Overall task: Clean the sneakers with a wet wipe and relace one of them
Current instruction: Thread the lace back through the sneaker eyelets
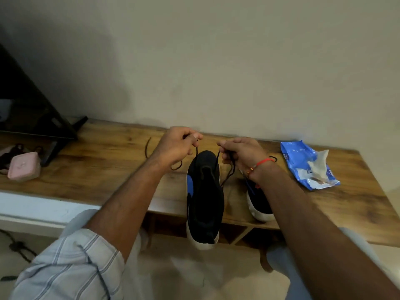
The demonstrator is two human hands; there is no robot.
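Both hands, left (176,146) and right (240,153), raised, each pinching the lace (217,159) above the sneaker (205,191).

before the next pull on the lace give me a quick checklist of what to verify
1. Left hand pinches one end of the lace: ok.
2. Right hand holds the other end: ok.
3. Lace runs down to the near sneaker: ok, though which eyelets it passes through cannot tell.
4. Both ends even in length: cannot tell.
5. Near sneaker steady on the wooden bench: not ok, its heel hangs over the front edge.
6. Second sneaker and the wipes pack apart from the lace: ok.
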